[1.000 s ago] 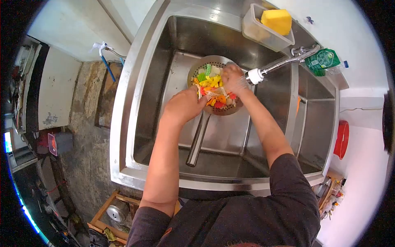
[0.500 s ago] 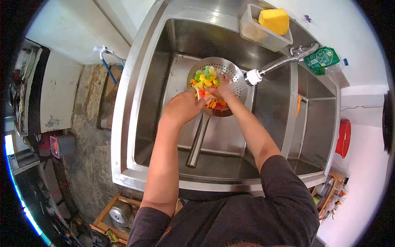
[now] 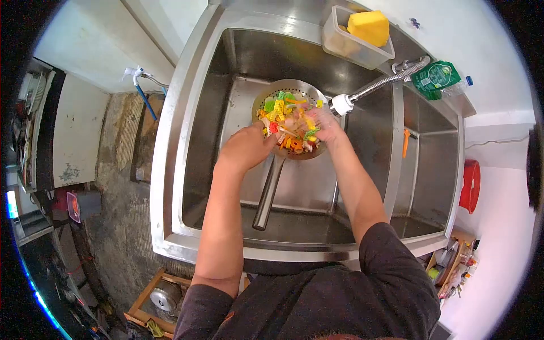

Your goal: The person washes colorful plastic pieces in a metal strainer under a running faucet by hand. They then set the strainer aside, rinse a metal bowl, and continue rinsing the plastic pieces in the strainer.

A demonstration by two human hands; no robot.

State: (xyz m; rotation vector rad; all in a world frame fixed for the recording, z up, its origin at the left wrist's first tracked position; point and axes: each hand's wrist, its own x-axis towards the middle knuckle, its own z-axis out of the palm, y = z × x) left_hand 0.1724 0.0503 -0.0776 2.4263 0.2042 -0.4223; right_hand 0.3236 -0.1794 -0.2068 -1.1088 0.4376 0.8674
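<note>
A round perforated metal strainer (image 3: 296,86) with a long metal handle (image 3: 269,192) sits in the deep sink basin, full of small pieces (image 3: 277,107) in yellow, green, orange and red; their exact kind is hard to make out. My left hand (image 3: 246,148) reaches over the strainer's near-left side, thumb and fingers curled around some pieces. On the right side, my right hand (image 3: 327,129) is among the pieces, its fingers smeared by motion and spray. Just above it, the white head of a flexible faucet (image 3: 341,105) points down at the strainer.
A clear plastic container (image 3: 352,46) with a yellow sponge-like block (image 3: 368,28) stands on the sink's back ledge. Beside the faucet hose lies a green-labelled pouch (image 3: 436,79). The second basin (image 3: 425,164) is at right, with an orange-handled tool (image 3: 406,141) inside.
My right hand has drawn back toward the strainer's right edge, and the pieces have shifted and spread. My left hand stays at the left side. The whole view has moved slightly.
</note>
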